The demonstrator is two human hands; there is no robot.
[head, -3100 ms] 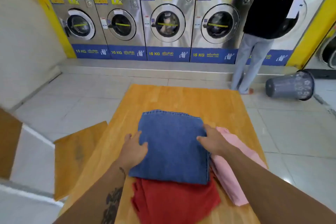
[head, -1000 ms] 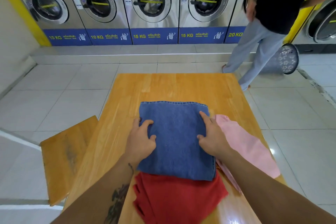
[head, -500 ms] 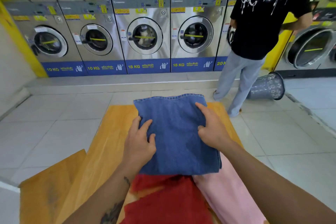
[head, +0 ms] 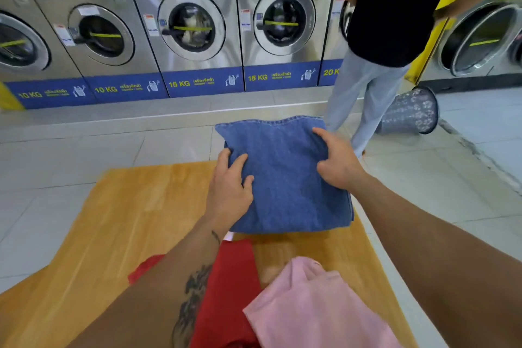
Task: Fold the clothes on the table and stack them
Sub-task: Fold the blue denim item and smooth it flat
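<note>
Laundromat washers (head: 192, 25) line the back wall. We've got the folded denim (head: 282, 178) held over the table's (head: 135, 220) far end, with the left hand (head: 228, 189) and right hand (head: 336, 164) each clamped on a side edge. It looks heavy and stiffish, so pinching through all the layers should keep the fold. The red garment (head: 231, 277) and pink garment (head: 310, 305) lie at the table's near end.

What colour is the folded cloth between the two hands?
The folded cloth is denim blue, seen best in the head view.
</note>
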